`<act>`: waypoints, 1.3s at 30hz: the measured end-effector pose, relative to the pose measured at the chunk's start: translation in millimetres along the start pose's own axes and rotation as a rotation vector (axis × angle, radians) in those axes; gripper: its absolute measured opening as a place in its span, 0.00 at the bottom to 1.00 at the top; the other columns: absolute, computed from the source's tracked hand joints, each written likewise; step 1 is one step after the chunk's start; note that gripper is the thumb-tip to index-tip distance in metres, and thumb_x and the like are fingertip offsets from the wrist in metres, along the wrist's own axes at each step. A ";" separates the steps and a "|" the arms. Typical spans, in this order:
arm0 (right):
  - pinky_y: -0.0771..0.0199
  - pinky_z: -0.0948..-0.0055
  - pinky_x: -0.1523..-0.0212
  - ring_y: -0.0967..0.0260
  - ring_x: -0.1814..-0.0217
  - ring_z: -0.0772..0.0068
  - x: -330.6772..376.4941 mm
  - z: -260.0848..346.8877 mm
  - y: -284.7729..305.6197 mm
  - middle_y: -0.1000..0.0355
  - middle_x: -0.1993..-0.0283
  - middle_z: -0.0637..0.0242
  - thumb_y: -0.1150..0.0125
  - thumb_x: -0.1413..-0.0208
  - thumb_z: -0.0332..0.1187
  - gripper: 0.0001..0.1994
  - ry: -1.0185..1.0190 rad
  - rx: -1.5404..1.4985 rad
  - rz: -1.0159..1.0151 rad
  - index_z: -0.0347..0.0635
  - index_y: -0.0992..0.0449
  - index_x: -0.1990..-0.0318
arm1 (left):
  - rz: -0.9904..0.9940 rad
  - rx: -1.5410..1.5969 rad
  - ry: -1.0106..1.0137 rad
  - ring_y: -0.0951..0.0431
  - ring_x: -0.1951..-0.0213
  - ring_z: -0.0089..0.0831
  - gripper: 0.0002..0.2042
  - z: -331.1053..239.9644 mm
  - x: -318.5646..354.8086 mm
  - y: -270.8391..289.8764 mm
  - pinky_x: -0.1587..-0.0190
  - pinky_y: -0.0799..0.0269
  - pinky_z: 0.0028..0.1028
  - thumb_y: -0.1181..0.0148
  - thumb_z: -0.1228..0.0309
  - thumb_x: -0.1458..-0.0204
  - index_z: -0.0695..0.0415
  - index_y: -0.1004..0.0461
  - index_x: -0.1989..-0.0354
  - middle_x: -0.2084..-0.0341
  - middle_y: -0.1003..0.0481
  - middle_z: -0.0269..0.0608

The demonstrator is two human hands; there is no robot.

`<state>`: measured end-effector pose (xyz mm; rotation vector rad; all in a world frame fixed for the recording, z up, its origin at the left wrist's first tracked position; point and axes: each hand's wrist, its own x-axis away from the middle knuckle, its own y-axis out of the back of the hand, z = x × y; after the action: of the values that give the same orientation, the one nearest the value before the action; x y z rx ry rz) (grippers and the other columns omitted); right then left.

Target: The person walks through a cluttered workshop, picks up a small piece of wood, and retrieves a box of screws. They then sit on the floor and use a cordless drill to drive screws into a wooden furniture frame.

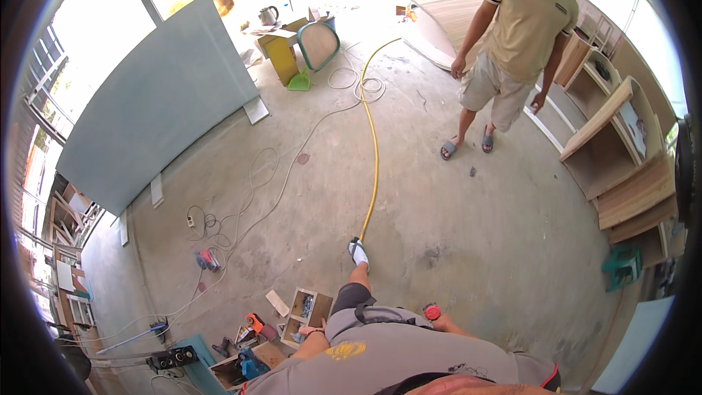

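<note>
Low beside my body, my left hand (313, 330) is at the edge of a small wooden box (319, 311) with small loose items in its compartments. Its fingers are too small and partly hidden to read. On the other side, my right hand (443, 322) is closed around a round red and black object (432, 311), whose kind I cannot make out. Left of the box lie an orange and black power tool (255, 322) and a blue tool (252, 364) in another wooden tray.
A yellow hose (376, 153) runs across the concrete floor to my foot. Pale cables and a red sander-like tool (208, 260) lie left. A large grey panel (164, 102) leans behind them. Ahead right stands a person (523, 22) near wooden cabinets (607, 139); a green stool (622, 268) is nearer.
</note>
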<state>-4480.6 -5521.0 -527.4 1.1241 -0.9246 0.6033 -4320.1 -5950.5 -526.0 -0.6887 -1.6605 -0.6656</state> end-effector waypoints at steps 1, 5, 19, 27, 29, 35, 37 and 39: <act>0.24 0.66 0.63 0.21 0.66 0.65 -21.7 0.9 -2.1 0.21 0.70 0.55 0.38 0.56 0.35 0.10 0.090 0.017 -0.063 0.37 0.20 0.71 | -0.010 0.023 -0.003 0.30 0.47 0.44 0.27 0.0 3.3 -11.6 0.58 0.22 0.45 0.57 0.54 0.52 0.48 0.32 0.43 0.46 0.30 0.39; 0.25 0.65 0.66 0.22 0.69 0.64 -54.2 93.5 66.0 0.23 0.72 0.54 0.35 0.61 0.31 0.10 0.134 -0.026 -0.120 0.35 0.21 0.70 | 0.010 0.009 -0.006 0.30 0.47 0.44 0.27 -1.0 18.6 -117.2 0.58 0.21 0.46 0.56 0.53 0.51 0.48 0.32 0.43 0.46 0.30 0.39; 0.29 0.65 0.76 0.28 0.78 0.67 -234.2 421.3 330.8 0.27 0.75 0.60 0.36 0.62 0.24 0.10 0.020 -0.637 -0.134 0.35 0.26 0.67 | 0.020 -0.146 -0.054 0.28 0.49 0.39 0.28 113.2 101.8 -540.3 0.57 0.20 0.41 0.52 0.52 0.53 0.50 0.33 0.43 0.47 0.31 0.40; 0.26 0.59 0.58 0.25 0.55 0.58 -407.2 517.4 470.1 0.23 0.61 0.56 0.33 0.57 0.45 0.25 0.014 -0.532 -0.128 0.37 0.23 0.53 | 0.014 -0.117 -0.065 0.27 0.50 0.40 0.27 237.9 152.5 -750.5 0.58 0.20 0.42 0.52 0.52 0.53 0.48 0.31 0.44 0.48 0.30 0.39; 0.25 0.61 0.59 0.24 0.59 0.60 -467.0 542.6 506.4 0.23 0.60 0.55 0.33 0.61 0.37 0.21 -0.011 -0.479 -0.119 0.39 0.22 0.56 | -0.011 -0.105 -0.062 0.27 0.50 0.40 0.26 262.1 169.1 -795.6 0.58 0.20 0.42 0.51 0.52 0.53 0.48 0.31 0.44 0.48 0.30 0.39; 0.27 0.66 0.71 0.26 0.73 0.69 -498.2 697.9 724.9 0.23 0.69 0.59 0.33 0.63 0.30 0.14 -0.105 -0.533 -0.034 0.40 0.23 0.65 | -0.064 -0.117 -0.079 0.27 0.50 0.40 0.26 354.6 187.6 -964.6 0.58 0.20 0.43 0.51 0.53 0.53 0.47 0.31 0.45 0.48 0.29 0.39; 0.28 0.67 0.73 0.27 0.75 0.69 -533.8 730.0 779.0 0.24 0.71 0.60 0.34 0.64 0.29 0.13 -0.108 -0.502 -0.074 0.40 0.23 0.66 | -0.061 -0.116 -0.053 0.27 0.50 0.40 0.25 388.5 184.2 -1023.2 0.58 0.20 0.43 0.51 0.53 0.52 0.47 0.30 0.45 0.48 0.29 0.39; 0.28 0.67 0.72 0.27 0.74 0.68 -577.5 764.9 823.5 0.24 0.72 0.60 0.34 0.64 0.29 0.14 -0.110 -0.489 -0.119 0.40 0.23 0.65 | -0.069 -0.119 -0.052 0.26 0.50 0.40 0.25 417.1 184.1 -1093.7 0.58 0.20 0.43 0.51 0.53 0.52 0.46 0.30 0.45 0.48 0.29 0.38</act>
<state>-5673.8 -5936.5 -514.1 0.7679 -1.0230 0.1990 -5434.0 -6353.0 -490.3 -0.7412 -1.7091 -0.8070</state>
